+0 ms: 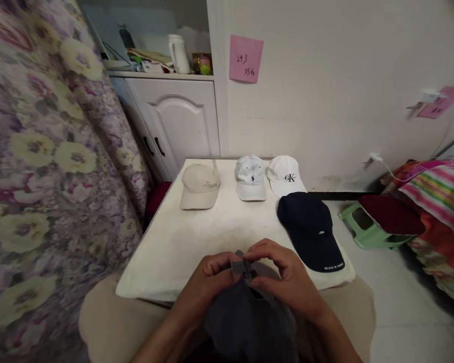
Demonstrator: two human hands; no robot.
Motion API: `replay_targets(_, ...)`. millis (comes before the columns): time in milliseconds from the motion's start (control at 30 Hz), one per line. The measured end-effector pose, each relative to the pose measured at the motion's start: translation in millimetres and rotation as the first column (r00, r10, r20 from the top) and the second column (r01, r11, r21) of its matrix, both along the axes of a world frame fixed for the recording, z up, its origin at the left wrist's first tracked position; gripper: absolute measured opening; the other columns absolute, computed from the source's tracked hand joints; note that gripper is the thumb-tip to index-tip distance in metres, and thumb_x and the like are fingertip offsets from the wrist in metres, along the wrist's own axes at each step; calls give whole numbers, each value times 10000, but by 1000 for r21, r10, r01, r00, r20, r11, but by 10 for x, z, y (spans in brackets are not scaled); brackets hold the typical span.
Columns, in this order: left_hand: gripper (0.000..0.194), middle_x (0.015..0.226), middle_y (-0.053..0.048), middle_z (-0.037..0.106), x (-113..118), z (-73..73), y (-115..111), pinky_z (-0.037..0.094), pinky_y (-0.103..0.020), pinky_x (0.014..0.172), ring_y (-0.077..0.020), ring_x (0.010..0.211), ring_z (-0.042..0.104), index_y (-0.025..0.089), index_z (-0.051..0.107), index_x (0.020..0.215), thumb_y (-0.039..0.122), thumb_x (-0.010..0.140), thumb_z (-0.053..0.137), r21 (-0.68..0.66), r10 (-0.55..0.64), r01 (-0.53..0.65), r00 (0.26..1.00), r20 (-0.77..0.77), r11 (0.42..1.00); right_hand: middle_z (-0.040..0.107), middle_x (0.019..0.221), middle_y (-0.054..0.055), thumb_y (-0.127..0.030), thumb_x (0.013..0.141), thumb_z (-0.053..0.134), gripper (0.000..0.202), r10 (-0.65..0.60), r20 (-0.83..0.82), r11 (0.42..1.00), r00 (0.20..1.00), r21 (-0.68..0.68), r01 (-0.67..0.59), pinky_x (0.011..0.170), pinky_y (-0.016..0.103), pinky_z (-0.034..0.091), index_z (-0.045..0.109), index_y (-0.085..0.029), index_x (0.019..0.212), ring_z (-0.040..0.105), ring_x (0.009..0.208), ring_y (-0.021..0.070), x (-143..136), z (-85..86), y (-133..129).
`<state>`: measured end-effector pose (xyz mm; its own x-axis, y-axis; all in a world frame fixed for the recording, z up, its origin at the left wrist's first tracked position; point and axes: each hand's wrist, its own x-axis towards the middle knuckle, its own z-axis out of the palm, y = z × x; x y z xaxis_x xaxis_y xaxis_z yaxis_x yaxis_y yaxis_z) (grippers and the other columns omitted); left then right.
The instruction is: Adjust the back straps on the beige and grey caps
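A dark grey baseball cap (249,322) is held over my lap at the table's near edge, its back strap and buckle turned up. My left hand (212,275) pinches the strap's end between thumb and fingers. On the other side of the buckle, my right hand (283,272) grips the strap too, thumb below and fingers above. Beyond them on the table stand a beige cap (200,186), a pale blue cap (250,177) and a white cap (285,174). Closest to my right hand lies a navy cap (310,227), its brim pointing toward me.
The caps rest on a cream-covered table (196,237) against the wall. A flowered curtain (60,176) hangs at left beside a white cabinet (177,116). To the right, a green stool (378,222) stands on the floor near a bed with striped covers (442,191).
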<state>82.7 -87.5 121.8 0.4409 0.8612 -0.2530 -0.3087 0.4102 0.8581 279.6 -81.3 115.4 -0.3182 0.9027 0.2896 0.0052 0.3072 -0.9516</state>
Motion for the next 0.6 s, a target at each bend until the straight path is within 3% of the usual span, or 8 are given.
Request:
replay_targets(233, 240, 626, 33, 568, -3, -67, 26, 314, -200, 539, -93, 555, 447, 161, 671, 692, 357, 721, 806, 22, -10, 12, 995, -96, 1000, 689, 852, -1, -229, 759, 789, 196, 5, -80, 985, 997, -169, -19, 721, 274, 522, 719, -224, 942, 653, 794, 170, -106, -138, -40)
replay_targets(333, 234, 645, 35, 547, -1, -86, 47, 332, -209, 575, -111, 606, 458, 162, 639, 695, 340, 745, 781, 153, 4, 31, 975, -224, 988, 676, 834, -8, -196, 733, 785, 189, -7, -82, 986, 997, -165, -7, 689, 261, 501, 708, -217, 905, 632, 763, 157, -105, -138, -36)
replay_targets(433, 185, 712, 37, 558, -10, -90, 39, 370, -220, 633, -135, 692, 496, 184, 606, 772, 283, 765, 761, 290, 92, 8, 941, -327, 957, 659, 821, -12, -175, 718, 781, 189, -32, -69, 989, 997, -147, 22, 660, 254, 473, 705, -210, 887, 606, 730, 145, -129, -140, -28)
replay_targets(600, 68, 1036, -19, 609, -89, -14, -58, 406, -273, 875, -189, 994, 574, 211, 598, 865, 263, 894, 631, 506, 283, -47, 871, -401, 861, 633, 802, -26, -154, 708, 772, 200, -61, -52, 987, 997, -154, 52, 623, 242, 431, 704, -218, 885, 559, 693, 126, -158, -157, -27)
